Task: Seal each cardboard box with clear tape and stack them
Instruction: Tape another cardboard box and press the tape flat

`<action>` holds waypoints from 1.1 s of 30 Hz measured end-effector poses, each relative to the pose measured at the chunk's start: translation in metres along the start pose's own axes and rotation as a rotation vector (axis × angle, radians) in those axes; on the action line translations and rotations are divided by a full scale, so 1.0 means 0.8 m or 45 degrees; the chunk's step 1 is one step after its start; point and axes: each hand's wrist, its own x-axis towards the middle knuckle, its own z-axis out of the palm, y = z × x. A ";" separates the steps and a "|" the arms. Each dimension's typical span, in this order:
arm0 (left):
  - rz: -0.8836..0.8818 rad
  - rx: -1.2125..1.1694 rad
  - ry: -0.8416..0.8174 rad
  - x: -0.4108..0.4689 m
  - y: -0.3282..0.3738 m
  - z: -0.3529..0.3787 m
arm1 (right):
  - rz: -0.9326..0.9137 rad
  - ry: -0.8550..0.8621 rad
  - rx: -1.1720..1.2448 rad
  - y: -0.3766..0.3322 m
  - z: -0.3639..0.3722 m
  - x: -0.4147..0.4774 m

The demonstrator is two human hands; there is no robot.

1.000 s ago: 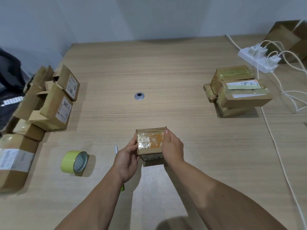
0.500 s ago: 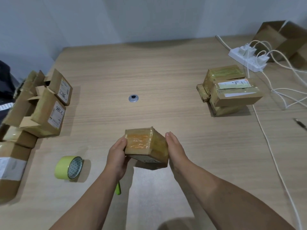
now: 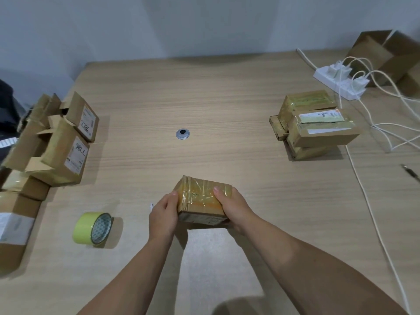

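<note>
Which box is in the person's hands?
The small taped box at near centre, held between the left hand and right hand; all others sit untouched in the left pile or right stack.

Both bare forearms reach forward and converge on one grip. The left hand (image 3: pixel 163 215) clasps the left side of the taped box (image 3: pixel 200 198), thumb along its top edge. The right hand (image 3: pixel 233 209) wraps the opposite side, thumb lying on top, fingertips hidden.

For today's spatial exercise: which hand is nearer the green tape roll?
Left. The left hand holds the box on its left side, right of the tape roll; the right hand holds its opposite side, farther away.
</note>
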 end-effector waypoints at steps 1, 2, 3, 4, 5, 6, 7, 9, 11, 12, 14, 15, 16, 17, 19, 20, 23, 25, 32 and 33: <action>0.013 0.010 -0.010 -0.002 0.001 0.002 | -0.031 0.025 -0.074 -0.005 0.001 -0.005; 0.031 0.009 -0.019 -0.004 0.003 0.004 | -0.055 0.050 -0.137 -0.005 0.002 -0.007; 0.047 -0.001 -0.018 -0.005 0.004 0.006 | -0.073 0.080 -0.218 -0.003 0.003 -0.005; 0.067 0.006 -0.019 -0.007 0.007 0.006 | -0.091 0.097 -0.302 -0.001 0.003 -0.004; 0.096 0.038 -0.015 -0.008 0.011 0.008 | -0.109 0.117 -0.368 0.000 0.005 -0.003; 0.113 0.082 -0.014 -0.007 0.013 0.010 | -0.128 0.141 -0.401 0.001 0.007 -0.003; 0.123 0.133 -0.017 -0.006 0.016 0.013 | -0.133 0.162 -0.405 0.002 0.010 -0.004; 0.125 0.212 -0.044 0.000 0.016 0.015 | -0.126 0.180 -0.408 0.002 0.012 -0.005; 0.131 0.232 -0.095 0.006 0.012 0.014 | -0.139 0.184 -0.486 -0.003 0.013 -0.006; 0.142 0.243 -0.118 0.009 0.009 0.012 | -0.147 0.177 -0.528 -0.004 0.012 -0.006; 0.177 0.299 -0.139 0.014 0.002 0.009 | -0.160 0.149 -0.588 -0.006 0.008 -0.003; 0.211 0.325 -0.132 0.016 0.000 0.009 | -0.168 0.139 -0.612 -0.007 0.006 -0.001; 0.251 0.344 -0.121 0.016 -0.001 0.009 | -0.177 0.127 -0.634 -0.006 0.005 -0.001; 0.279 0.355 -0.112 0.014 0.000 0.009 | -0.176 0.114 -0.647 -0.007 0.003 -0.001; 0.284 0.371 -0.114 0.011 0.002 0.007 | -0.178 0.102 -0.651 -0.009 0.001 -0.004; 0.276 0.372 -0.120 0.009 0.004 0.006 | -0.190 0.100 -0.647 -0.009 0.000 -0.005; 0.251 0.350 -0.124 0.008 0.005 0.004 | -0.207 0.106 -0.624 -0.006 -0.002 -0.010; 0.212 0.269 -0.146 0.010 0.001 0.004 | -0.214 0.111 -0.604 -0.001 -0.004 -0.011; -0.183 -0.232 -0.190 0.010 -0.013 -0.001 | -0.164 0.099 -0.272 0.013 -0.019 -0.013; -0.177 -0.259 -0.182 0.006 -0.014 -0.001 | -0.168 0.111 -0.261 0.016 -0.019 -0.013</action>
